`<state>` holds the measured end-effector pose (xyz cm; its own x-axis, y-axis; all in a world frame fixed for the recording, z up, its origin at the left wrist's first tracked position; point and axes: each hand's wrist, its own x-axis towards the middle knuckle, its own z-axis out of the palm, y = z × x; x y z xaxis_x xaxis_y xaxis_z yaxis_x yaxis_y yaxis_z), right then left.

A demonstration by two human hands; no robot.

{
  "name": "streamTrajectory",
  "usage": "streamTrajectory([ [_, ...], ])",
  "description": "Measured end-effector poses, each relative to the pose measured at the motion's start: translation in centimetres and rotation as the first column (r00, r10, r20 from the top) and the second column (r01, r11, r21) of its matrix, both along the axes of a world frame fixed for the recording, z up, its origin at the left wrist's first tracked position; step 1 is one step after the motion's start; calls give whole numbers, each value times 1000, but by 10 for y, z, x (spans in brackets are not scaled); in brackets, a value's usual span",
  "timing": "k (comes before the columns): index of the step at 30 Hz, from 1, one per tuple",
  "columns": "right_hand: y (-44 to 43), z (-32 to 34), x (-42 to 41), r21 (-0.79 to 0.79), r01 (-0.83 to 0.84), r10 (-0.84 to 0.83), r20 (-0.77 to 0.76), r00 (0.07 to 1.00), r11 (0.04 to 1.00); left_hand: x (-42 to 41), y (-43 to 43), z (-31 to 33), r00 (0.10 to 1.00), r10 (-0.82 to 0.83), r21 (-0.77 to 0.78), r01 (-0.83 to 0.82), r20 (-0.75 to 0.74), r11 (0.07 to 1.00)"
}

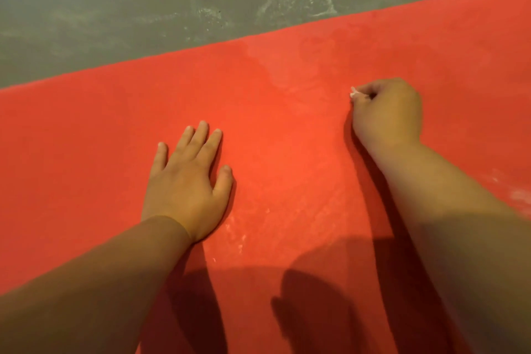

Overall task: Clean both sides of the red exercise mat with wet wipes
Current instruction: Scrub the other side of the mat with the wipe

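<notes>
Grey concrete floor [115, 8], whitish scuffs

wet wipe [354, 92] mostly hidden inside right hand [386, 112]; red mat [287, 152] cut off left, right, below

Red mat [287, 152] (pale smears), white wipe [353, 93]; grey floor [115, 8]

Red exercise mat [287, 158] lies flat on grey floor [129, 8]. Left hand [186, 181] rests palm-down mid-mat, fingers spread. Right hand [386, 112], nearer the mat's far edge, fingers curled in a grip on white wet wipe [354, 93]; only a scrap shows.
</notes>
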<state>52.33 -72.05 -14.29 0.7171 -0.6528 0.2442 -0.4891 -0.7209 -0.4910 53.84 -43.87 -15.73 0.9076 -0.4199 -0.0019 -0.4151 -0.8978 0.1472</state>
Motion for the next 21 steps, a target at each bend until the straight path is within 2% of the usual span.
streamTrajectory([
  [2, 55, -2, 0, -7, -236, 236, -44, 971, 972, -1, 0, 2, 1000, 10, 0, -10, -11, 1000],
  [4, 111, 1, -14, -6, -548, 548, -20, 836, 837, 0, -1, 4, 1000, 20, 2, -20, -12, 1000],
  [6, 121, 3, -18, -35, -719, 720, -9, 694, 694, 0, -1, 4, 1000, 19, 14, -18, -14, 1000],
  [7, 106, 4, -11, -64, -711, 711, -19, 703, 701, 0, -2, 3, 1000, 18, 12, -18, -14, 1000],
  [8, 86, 3, -3, -90, -641, 642, -28, 766, 762, 0, -2, 3, 1000, 19, 6, -19, -15, 1000],
  [10, 30, 2, 12, -90, -343, 341, -39, 939, 935, 1, -1, 2, 1000, 30, -26, -30, -5, 999],
  [11, 5, 1, 16, -54, -167, 165, -45, 985, 984, 1, -1, 2, 999, 44, -51, -44, 5, 998],
  [12, -5, 1, 19, -12, -44, 44, -35, 998, 999, 2, 0, 1, 998, 62, -75, -61, 16, 995],
  [13, -2, -1, 22, -41, -12, 10, -47, 999, 999, 3, 0, 1, 997, 78, -92, -75, 28, 993],
  [14, 14, 1, 21, -76, -45, 38, -91, 995, 996, 4, -1, 1, 995, 90, -105, -85, 43, 991],
  [16, 58, 4, 14, -96, -258, 249, -100, 963, 961, 8, -4, 3, 989, 119, -123, -108, 86, 986],
  [17, 82, 4, 7, -81, -411, 403, -94, 910, 908, 12, -4, 4, 984, 143, -135, -129, 104, 982],
  [19, 119, 8, -10, -39, -674, 668, -110, 736, 737, 19, -6, 5, 976, 194, -170, -176, 95, 970],
  [20, 124, 8, -15, -30, -741, 735, -103, 670, 671, 20, -7, 6, 975, 208, -186, -190, 81, 964],
  [21, 116, 9, -14, -28, -761, 757, -88, 648, 648, 20, -7, 7, 974, 216, -194, -198, 75, 961],
])
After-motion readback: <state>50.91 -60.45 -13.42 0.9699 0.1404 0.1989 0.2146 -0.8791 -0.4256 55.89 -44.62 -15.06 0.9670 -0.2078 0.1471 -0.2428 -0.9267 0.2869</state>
